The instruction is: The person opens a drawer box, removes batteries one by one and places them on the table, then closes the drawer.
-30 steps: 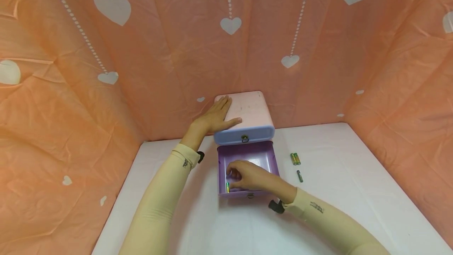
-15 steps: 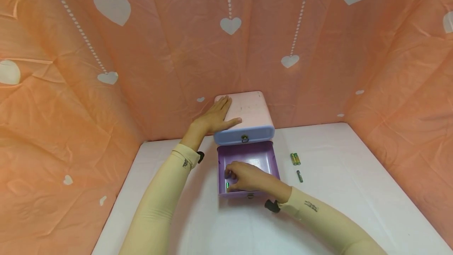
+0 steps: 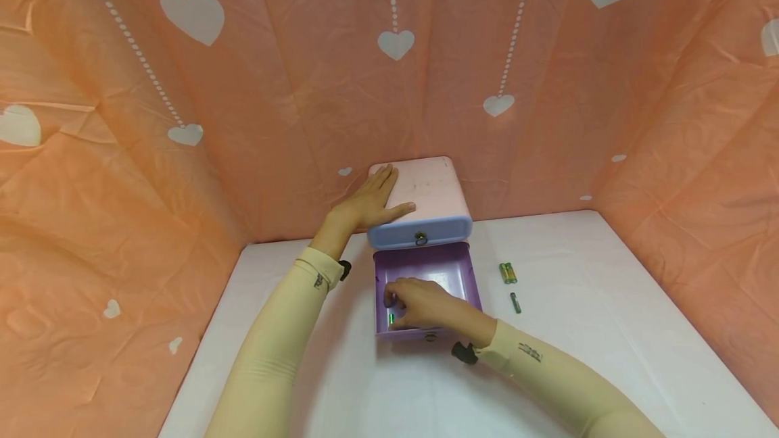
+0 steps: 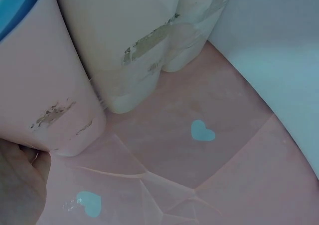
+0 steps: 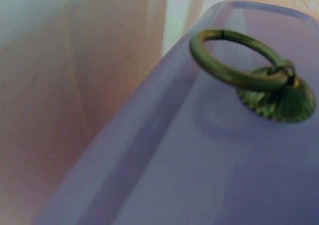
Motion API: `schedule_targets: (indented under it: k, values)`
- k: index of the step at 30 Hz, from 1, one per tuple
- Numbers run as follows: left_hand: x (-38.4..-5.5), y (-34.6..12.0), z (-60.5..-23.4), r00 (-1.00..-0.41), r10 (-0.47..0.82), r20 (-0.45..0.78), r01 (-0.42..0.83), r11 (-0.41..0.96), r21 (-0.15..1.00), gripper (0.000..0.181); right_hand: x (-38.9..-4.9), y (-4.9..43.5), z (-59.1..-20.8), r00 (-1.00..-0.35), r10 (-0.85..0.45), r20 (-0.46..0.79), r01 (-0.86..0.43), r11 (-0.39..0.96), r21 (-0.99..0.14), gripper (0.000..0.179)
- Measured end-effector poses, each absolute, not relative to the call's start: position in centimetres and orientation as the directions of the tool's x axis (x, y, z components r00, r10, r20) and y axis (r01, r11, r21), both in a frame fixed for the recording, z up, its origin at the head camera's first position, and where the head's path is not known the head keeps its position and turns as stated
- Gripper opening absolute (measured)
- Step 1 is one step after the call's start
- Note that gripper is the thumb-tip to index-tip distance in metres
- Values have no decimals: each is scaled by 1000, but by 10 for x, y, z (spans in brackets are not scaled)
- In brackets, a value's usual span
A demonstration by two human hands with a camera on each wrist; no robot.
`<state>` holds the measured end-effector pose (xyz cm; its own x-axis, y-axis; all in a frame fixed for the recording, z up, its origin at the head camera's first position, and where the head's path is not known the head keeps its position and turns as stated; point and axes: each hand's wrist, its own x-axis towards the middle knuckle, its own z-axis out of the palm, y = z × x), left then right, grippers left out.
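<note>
In the head view my left hand [image 3: 368, 201] rests with spread fingers on the pink top of a small drawer cabinet [image 3: 429, 188]. Below its blue front, a purple drawer [image 3: 426, 261] is pulled out. Inside that drawer is my right hand [image 3: 422, 304], its fingers bent and apart from the thumb. A green battery [image 3: 391, 320] lies at the drawer's front left corner, partly covered by the thumb; contact is hard to judge. The left wrist view catches part of the left hand [image 4: 22, 185] beside the cabinet's side [image 4: 55, 85]. No fingers show in the right wrist view.
Two green-and-gold batteries [image 3: 508, 273] lie side by side on the white table [image 3: 566, 330], right of the drawer. A thinner battery [image 3: 515, 303] lies nearer. A metal ring pull [image 5: 239, 60] sticks out from the drawer front. Orange heart-patterned cloth [image 3: 292, 86] hangs behind the cabinet.
My right hand has shifted slightly left inside the drawer, and its thumb now covers more of the battery there. The left hand and the cabinet have stayed put.
</note>
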<state>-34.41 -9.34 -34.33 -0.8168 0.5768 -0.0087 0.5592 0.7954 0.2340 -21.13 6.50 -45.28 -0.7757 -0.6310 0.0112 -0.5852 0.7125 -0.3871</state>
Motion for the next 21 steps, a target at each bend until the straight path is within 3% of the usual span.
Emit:
schedule_targets:
  k: [21]
  values:
    - [-345,-94,-344,-822,570,-17,552,803,223,104,-214,62,-453,-774,-634,1,-591,721,-363,37]
